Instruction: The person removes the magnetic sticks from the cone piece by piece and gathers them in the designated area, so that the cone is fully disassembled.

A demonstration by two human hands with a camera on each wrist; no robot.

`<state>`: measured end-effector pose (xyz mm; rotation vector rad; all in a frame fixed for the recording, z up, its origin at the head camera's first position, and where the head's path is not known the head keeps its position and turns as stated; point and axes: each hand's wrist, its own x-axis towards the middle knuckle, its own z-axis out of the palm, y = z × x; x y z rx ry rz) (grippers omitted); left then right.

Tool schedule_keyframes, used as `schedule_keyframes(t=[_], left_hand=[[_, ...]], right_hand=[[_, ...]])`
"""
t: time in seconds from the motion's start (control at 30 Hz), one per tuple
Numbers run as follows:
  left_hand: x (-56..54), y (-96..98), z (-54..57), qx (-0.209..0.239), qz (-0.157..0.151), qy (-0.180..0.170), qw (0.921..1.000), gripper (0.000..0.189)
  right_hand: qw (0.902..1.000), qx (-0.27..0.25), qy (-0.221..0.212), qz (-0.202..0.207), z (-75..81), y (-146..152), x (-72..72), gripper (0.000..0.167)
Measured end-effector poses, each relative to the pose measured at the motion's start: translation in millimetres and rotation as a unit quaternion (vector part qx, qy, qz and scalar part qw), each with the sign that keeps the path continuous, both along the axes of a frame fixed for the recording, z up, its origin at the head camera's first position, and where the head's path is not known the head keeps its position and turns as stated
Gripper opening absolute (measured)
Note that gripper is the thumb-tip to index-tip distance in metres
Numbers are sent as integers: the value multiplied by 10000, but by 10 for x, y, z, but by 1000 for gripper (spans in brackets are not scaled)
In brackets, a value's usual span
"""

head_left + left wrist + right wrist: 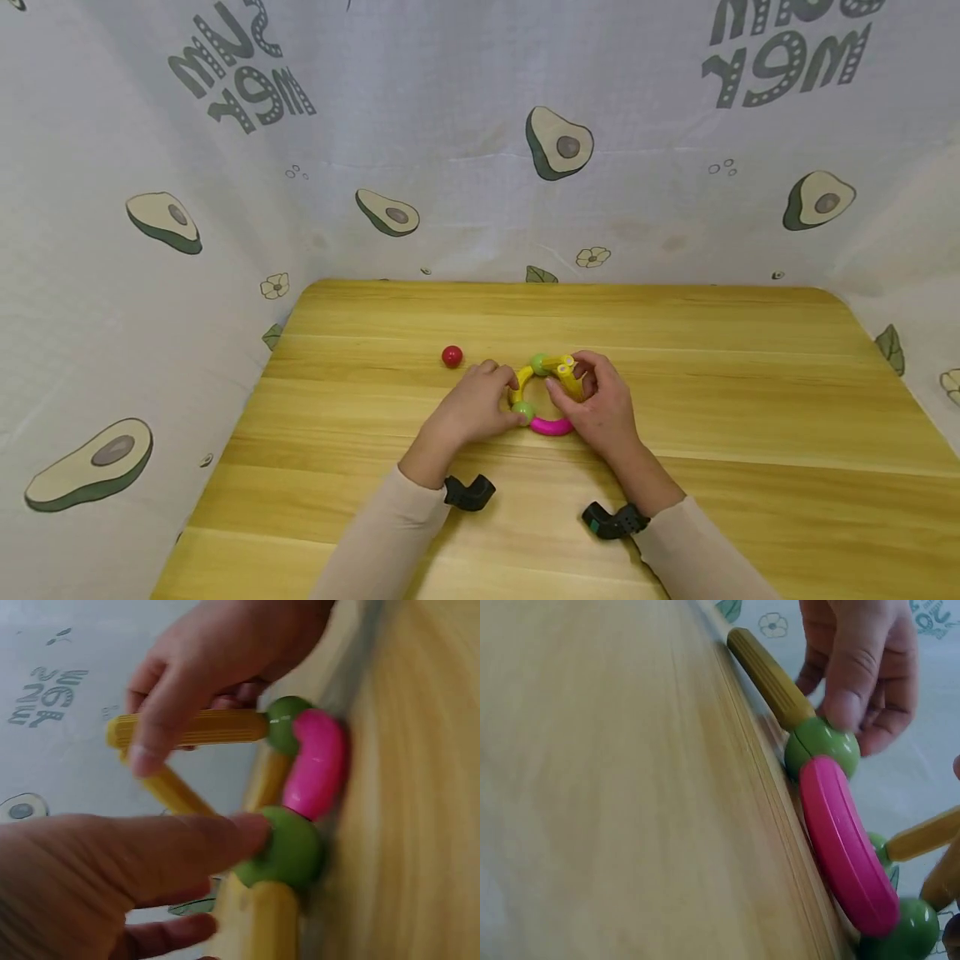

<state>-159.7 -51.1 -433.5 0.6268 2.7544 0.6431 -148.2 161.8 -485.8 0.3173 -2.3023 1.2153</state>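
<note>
The right hand [607,410] pinches a raised yellow stick [225,726] between thumb and fingers. The left hand [474,406], partly curled, holds a green ball [289,847], thumb against it. Both pieces join a ring [526,375] with a pink curve [551,427] on the wooden table [360,375]; a red ball [452,357] sits near the left hand.

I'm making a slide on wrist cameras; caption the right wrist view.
The left hand holds a green ball between a ridged yellow piece and a curved pink piece.

Wood-grain table [750,358], on it a red ball [452,357], a ring [551,427] of pink, yellow, green pieces
</note>
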Motion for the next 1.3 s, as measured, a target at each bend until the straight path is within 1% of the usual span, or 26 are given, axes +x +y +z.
schedule_keyframes(t=[0.1, 0.23, 0.37, 0.5, 0.63, 0.77, 0.87, 0.97, 1.07, 1.13, 1.2, 1.3], left_hand=[[8, 66, -57, 265, -16, 162, 9995, 50], [-3, 106, -141, 469, -79, 289, 9984, 53], [-23, 103, -202, 411, -137, 375, 9984, 49], [-26, 72, -208, 300, -51, 309, 9991, 46], [-16, 48, -195, 329, -4, 211, 9992, 46], [-5, 34, -196, 366, 7, 177, 9992, 44], [-1, 25, -201, 353, 17, 183, 9992, 43], [2, 17, -201, 350, 10, 201, 9992, 42], [4, 11, -195, 357, -10, 225, 9991, 42], [5, 6, -200, 371, -15, 224, 9991, 41], [7, 1, -209, 382, -15, 215, 9990, 41], [11, -9, -222, 393, -13, 204, 9990, 40]], right_hand=[[9998, -25, 200, 73, 0, 8, -1, 56], [9990, 89, 415, 156, 12, 18, 0, 56], [9985, 163, 489, 208, 42, 32, 13, 57], [9989, 111, 408, 222, 77, 57, 36, 53], [9991, 24, 330, 250, 93, 110, 58, 49], [9989, -79, 346, 301, 95, 208, 59, 45], [9989, -100, 271, 361, 122, 301, 51, 40], [9989, -6, -46, 461, 173, 410, 44, 35], [9966, 263, -603, 502, 228, 520, 46, 30], [9919, 507, -1041, 524, 260, 588, 45, 27], [9835, 809, -1504, 590, 279, 644, 45, 25], [9621, 1311, -2250, 805, 276, 697, 34, 23]])
